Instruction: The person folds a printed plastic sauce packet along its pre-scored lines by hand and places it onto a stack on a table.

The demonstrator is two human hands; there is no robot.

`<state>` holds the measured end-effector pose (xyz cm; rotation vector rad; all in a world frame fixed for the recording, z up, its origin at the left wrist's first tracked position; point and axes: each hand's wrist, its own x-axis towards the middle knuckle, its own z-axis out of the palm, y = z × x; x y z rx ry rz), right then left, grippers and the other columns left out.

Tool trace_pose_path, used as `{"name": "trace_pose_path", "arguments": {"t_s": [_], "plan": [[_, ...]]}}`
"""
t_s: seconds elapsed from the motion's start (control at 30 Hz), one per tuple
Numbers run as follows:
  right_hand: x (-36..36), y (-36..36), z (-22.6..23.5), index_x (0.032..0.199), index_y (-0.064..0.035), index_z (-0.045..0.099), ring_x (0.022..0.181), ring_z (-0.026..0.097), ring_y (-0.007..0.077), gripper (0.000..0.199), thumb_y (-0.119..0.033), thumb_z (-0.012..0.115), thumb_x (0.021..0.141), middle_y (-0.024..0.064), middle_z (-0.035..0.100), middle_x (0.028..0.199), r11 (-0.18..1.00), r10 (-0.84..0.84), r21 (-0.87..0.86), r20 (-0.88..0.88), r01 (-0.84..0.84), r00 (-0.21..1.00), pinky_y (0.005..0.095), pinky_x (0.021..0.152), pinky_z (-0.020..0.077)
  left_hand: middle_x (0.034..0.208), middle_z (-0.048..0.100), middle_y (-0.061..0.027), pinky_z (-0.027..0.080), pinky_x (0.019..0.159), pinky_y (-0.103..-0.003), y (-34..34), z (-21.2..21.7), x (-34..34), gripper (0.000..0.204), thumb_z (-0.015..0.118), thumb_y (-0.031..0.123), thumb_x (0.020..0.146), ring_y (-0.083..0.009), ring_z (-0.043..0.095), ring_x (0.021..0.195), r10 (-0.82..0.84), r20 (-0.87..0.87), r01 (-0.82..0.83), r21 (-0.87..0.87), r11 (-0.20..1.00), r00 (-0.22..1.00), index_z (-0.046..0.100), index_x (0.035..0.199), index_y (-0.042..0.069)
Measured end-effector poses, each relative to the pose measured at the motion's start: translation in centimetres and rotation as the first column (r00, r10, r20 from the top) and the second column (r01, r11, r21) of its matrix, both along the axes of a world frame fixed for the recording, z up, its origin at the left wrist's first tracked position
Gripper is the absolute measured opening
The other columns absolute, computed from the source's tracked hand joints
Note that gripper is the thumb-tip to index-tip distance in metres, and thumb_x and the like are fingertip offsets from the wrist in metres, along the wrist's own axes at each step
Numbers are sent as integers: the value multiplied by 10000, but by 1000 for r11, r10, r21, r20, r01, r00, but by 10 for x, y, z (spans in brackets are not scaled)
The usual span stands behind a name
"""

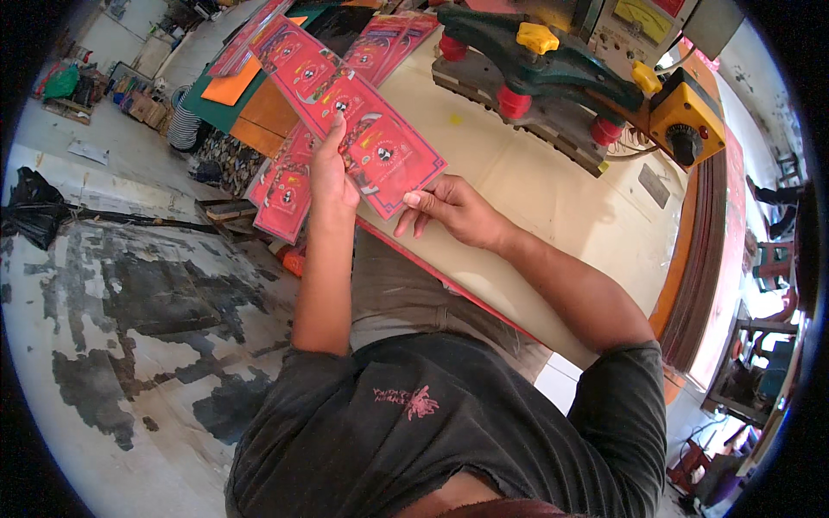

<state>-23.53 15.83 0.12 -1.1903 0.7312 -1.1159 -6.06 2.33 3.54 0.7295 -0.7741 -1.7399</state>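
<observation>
A long strip of red printed plastic packaging [345, 95], with several repeated panels and a purple border, slants across the near left part of the cream worktop [535, 233]. My left hand [330, 180] is closed on its left edge, thumb lying on top. At the strip's near right corner, my right hand [466, 211] pinches the edge between thumb and index finger; the other fingers curl below. More red strips [287, 194] lie partly beneath my left hand and hang past the worktop's edge. Another pile of red strips [393, 43] rests farther back.
A dark green press bar [540, 69] with red cushions and yellow knobs stands across the worktop's far side. Beside it are a yellow control box [686, 116] with a black dial and a gauge panel [639, 26]. Orange sheets [231, 82] lie at the far left.
</observation>
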Motion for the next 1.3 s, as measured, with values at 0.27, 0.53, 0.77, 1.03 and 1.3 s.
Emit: {"name": "trace_pose_path", "arguments": {"t_s": [0.27,0.53,0.77,1.03,1.3], "plan": [[8,0,4,1137,51,678,917,759,205,382,-321,596,1105,149,775,995,999,-36,5,16,36,999,347,803,636,1206,735,-118,615,926,-424,0,-5,0,343,672,222,1047,-236,742,1068,21,41,-22,18,1000,999,637,1318,15],[1,-4,5,1250,32,692,1006,736,190,330,-251,628,1092,117,765,1124,995,58,79,-32,-55,998,367,873,615,1258,730,-112,603,951,-398,3,-11,5,422,718,252,1011,-226,729,1108,42,85,-44,23,999,995,641,1368,40],[-18,-12,-5,1400,-11,583,1160,675,179,378,-159,668,1064,100,705,1268,966,255,-59,23,-253,967,363,994,550,1235,726,-77,574,974,-371,21,18,39,402,684,226,1032,-188,721,1097,73,237,-46,-118,992,969,618,1371,21],[-16,-10,16,1440,-15,546,1190,663,225,387,-236,556,1123,159,690,1285,971,208,103,91,-217,974,389,1060,525,1201,724,-80,604,827,-334,70,4,96,400,730,136,987,-182,714,1086,102,195,-65,-188,980,975,623,1361,43],[-13,-6,19,1419,-8,579,1136,676,207,458,-357,551,1124,139,714,1231,978,197,63,36,-199,980,375,1041,534,1134,747,-31,562,875,-320,64,-24,153,373,827,166,931,-132,698,951,-66,427,215,-311,926,902,686,1237,6]]}}
